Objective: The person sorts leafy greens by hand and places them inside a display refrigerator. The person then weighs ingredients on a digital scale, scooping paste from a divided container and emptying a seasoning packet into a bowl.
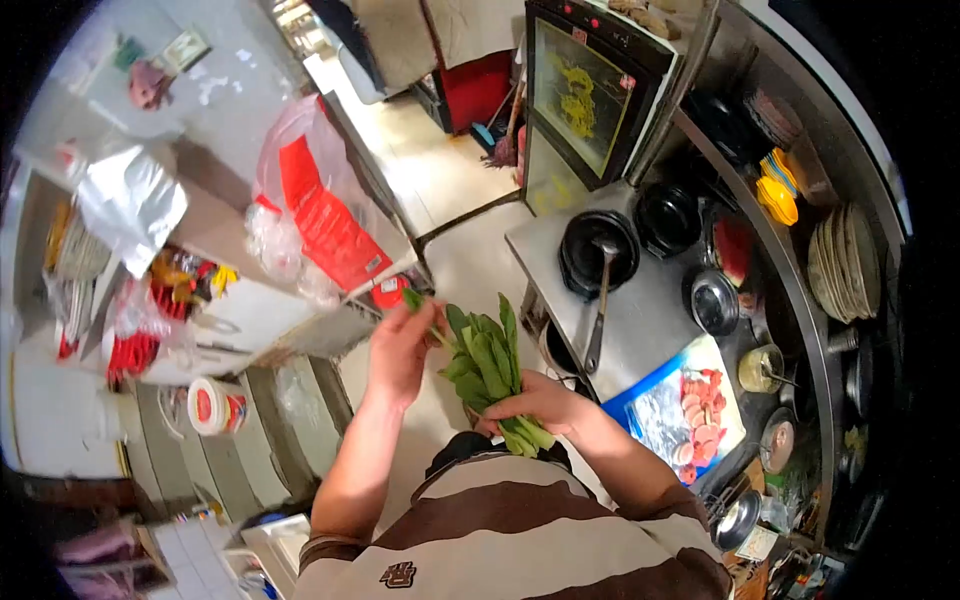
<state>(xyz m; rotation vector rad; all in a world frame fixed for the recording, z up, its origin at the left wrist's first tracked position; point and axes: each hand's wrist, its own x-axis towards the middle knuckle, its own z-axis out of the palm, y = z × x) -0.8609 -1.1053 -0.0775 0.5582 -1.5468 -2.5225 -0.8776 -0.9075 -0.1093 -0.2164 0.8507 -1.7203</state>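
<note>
Holding the greens [488, 360] up in front of the striped shirt [490, 505], over the floor [480, 255], just off the table's [640, 320] left edge. Clamping the right hand [540, 405] on the lower part of the bunch, thumb on top; pinching a leaf [412, 298] in the left hand [400, 352], fingertips together on it. Best gripping firmly yet softly on the right, for fear of bruising, and pinching low on the stalk rather than tugging at the blade. Having on the table a dark pot [578, 258] toward the far left corner, with a ladle [599, 305] leaning toward the left edge; nearer along that edge, a blue-edged board [627, 403] bearing pink slices [702, 402]. Facing a glass-doored cabinet [585, 95] beyond the far edge, with a broom [505, 148] to its left.
</note>
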